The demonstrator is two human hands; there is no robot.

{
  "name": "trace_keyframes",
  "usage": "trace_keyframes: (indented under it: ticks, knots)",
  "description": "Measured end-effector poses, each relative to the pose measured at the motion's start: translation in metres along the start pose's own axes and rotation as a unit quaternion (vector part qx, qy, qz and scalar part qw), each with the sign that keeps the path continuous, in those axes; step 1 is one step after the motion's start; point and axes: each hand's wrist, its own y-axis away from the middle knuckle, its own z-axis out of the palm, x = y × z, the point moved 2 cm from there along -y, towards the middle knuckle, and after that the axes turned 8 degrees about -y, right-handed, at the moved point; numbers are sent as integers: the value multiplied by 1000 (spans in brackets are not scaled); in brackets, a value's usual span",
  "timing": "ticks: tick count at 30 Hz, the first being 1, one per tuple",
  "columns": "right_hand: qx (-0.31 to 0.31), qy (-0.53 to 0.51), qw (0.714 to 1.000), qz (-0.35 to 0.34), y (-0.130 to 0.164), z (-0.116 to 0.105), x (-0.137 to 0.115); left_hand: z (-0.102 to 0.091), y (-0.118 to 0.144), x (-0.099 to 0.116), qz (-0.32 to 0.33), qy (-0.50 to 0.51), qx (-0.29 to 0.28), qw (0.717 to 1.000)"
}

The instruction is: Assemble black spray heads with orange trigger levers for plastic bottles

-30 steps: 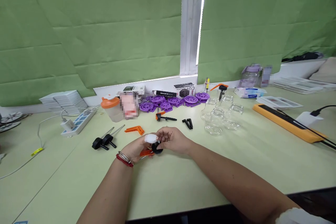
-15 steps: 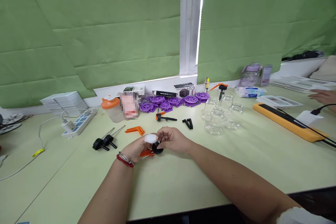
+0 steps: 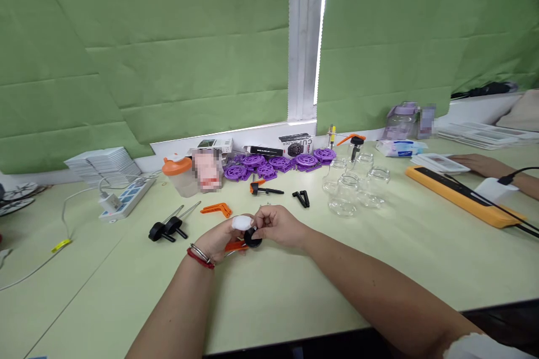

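My left hand (image 3: 219, 238), a white wrap on its thumb, is closed round a black round cap (image 3: 252, 238) with an orange handle (image 3: 236, 246) and a thin metal rod. The fingertips of my right hand (image 3: 275, 224) are pinched together at the top of that cap. A small shiny piece shows there, but what the fingers grip is hidden. Just beyond my hands lie a black-and-orange cap piece (image 3: 265, 188), two short black handles (image 3: 301, 198) and a loose orange handle (image 3: 217, 210). Two black caps with metal rods (image 3: 166, 228) rest to the left.
Several glass jars (image 3: 343, 202) stand right of centre. Purple wheel-shaped parts (image 3: 269, 165) line the back beside an orange-lidded shaker (image 3: 179, 174). A yellow power strip (image 3: 458, 193) lies at right; a white one (image 3: 128, 199) at left. Another person's hand (image 3: 475, 164) touches white trays at far right.
My hands hold nearly the same pose, with the right fingers shifted very slightly. At far right the other person's hand has reached leftward onto the white trays, which have moved.
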Motion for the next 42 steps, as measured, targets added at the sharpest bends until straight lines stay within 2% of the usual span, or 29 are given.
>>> trace_keyframes:
  ticks: [5, 42]
  knots:
    - [-2, -5, 1000, 5, 0, 0, 0, 0, 0, 0, 4, 1, 11, 1000]
    - [-4, 17, 1000, 7, 1, -1, 2, 0, 0, -1, 14, -2, -5, 1000]
